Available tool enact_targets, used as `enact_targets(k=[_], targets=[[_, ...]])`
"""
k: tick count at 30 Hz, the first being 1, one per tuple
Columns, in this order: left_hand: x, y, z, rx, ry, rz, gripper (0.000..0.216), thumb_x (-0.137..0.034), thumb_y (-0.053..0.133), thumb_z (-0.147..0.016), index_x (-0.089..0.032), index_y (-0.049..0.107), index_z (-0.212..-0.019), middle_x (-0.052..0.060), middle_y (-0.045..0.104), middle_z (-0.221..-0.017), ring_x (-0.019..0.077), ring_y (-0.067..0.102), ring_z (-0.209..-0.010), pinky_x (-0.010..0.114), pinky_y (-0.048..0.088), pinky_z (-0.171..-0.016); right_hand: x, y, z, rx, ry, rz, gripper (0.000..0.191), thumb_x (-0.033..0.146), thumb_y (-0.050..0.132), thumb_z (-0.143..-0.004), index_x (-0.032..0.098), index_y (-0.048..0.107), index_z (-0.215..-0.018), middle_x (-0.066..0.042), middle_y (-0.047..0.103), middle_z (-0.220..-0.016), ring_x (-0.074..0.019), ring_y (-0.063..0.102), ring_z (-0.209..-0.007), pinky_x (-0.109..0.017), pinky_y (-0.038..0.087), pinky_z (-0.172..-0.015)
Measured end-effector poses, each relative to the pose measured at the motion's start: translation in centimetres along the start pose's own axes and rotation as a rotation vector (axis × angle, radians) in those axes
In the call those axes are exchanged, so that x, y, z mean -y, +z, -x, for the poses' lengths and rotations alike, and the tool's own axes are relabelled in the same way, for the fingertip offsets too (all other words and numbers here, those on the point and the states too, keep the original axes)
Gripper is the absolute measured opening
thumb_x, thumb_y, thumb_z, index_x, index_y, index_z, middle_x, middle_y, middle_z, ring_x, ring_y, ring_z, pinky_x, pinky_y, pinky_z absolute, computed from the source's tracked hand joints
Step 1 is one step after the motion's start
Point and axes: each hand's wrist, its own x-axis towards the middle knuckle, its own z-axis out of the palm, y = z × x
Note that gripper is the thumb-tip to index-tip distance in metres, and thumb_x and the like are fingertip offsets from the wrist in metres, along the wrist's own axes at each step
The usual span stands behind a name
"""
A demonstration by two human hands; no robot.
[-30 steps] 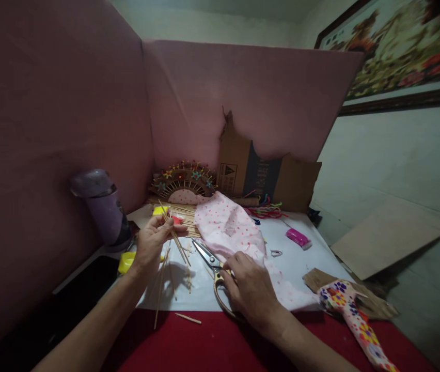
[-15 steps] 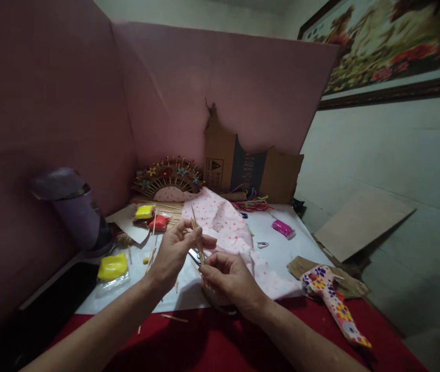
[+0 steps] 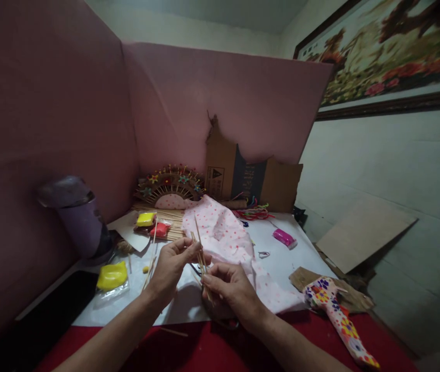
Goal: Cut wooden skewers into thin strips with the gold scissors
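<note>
Several thin wooden sticks (image 3: 203, 262) stand roughly upright between my hands, above the near part of the table. My left hand (image 3: 176, 264) pinches them near their upper part with thumb and fingers. Lower down, my right hand (image 3: 231, 290) grips the same sticks between thumb and bent fingers. One stick pokes up higher than the others. Behind the hands lies a pink dotted cloth (image 3: 220, 227), spread towards the right. Something dark, perhaps scissors, is mostly hidden under my right hand. Loose sticks lie left of my left hand.
A decorated fan-shaped piece (image 3: 171, 186) stands at the back before torn cardboard (image 3: 223, 170). Yellow clay (image 3: 112, 276), red clay (image 3: 160, 230) and a magenta packet (image 3: 284, 238) lie about. A purple cup (image 3: 82, 222) stands left; a flowered glue gun-like object (image 3: 334, 307) lies right.
The sticks have fanned apart a little, and one now reaches higher than the rest. Both hands keep their hold. The whole scene sits slightly lower in view.
</note>
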Motion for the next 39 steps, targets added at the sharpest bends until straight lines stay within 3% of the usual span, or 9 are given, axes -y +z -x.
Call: enact_targets(k=[10, 20, 30, 34, 39], targets=[[0.0, -0.6, 0.7, 0.042, -0.021, 0.002, 0.023, -0.033, 0.063, -0.073, -0.011, 0.066, -0.07, 0.007, 0.069, -0.067, 0.016, 0.061, -0.064, 0.028, 0.046, -0.07, -0.7, -0.1, -0.2, 0.021, -0.015, 0.115, 0.027, 0.035, 0.062, -0.073, 0.014, 0.054, -0.059, 0.0, 0.057, -0.051, -0.0065, 0.042, -0.04, -0.02, 0.031, -0.042], [0.9, -0.5, 0.5, -0.027, 0.029, -0.001, 0.026, -0.035, 0.066, -0.069, -0.012, 0.061, -0.059, 0.002, 0.062, -0.056, 0.0121, 0.054, -0.053, 0.025, 0.042, -0.058, -1.7, -0.3, -0.4, 0.033, -0.094, 0.252, 0.026, 0.037, 0.052, -0.081, 0.014, 0.052, -0.068, 0.0, 0.055, -0.058, -0.0069, 0.043, -0.047, -0.019, 0.032, -0.047], [0.8, -0.7, 0.6, 0.086, 0.025, -0.036, 0.024, -0.033, 0.064, -0.071, -0.011, 0.065, -0.06, 0.003, 0.062, -0.058, 0.0119, 0.052, -0.057, 0.023, 0.04, -0.06, -1.4, -0.3, -0.3, -0.014, -0.181, 0.372, 0.026, 0.035, 0.052, -0.08, 0.015, 0.05, -0.062, 0.003, 0.044, -0.058, -0.0079, 0.038, -0.054, -0.02, 0.031, -0.05], [0.8, -0.5, 0.8, 0.022, 0.01, -0.009, 0.023, -0.033, 0.068, -0.067, -0.012, 0.063, -0.058, 0.001, 0.06, -0.055, 0.0114, 0.05, -0.054, 0.023, 0.039, -0.058, -2.1, -0.4, -0.3, 0.003, -0.163, 0.348, 0.028, 0.038, 0.053, -0.081, 0.016, 0.05, -0.065, 0.004, 0.045, -0.053, -0.0074, 0.039, -0.048, -0.02, 0.031, -0.046], [1.1, -0.5, 0.7, 0.033, 0.016, -0.017, 0.023, -0.032, 0.068, -0.067, -0.011, 0.065, -0.059, 0.003, 0.061, -0.056, 0.0121, 0.05, -0.055, 0.024, 0.039, -0.059, -2.1, 0.1, -0.1, 0.028, -0.114, 0.254, 0.029, 0.042, 0.049, -0.083, 0.018, 0.045, -0.068, 0.006, 0.043, -0.045, -0.0061, 0.035, -0.037, -0.018, 0.026, -0.038]])
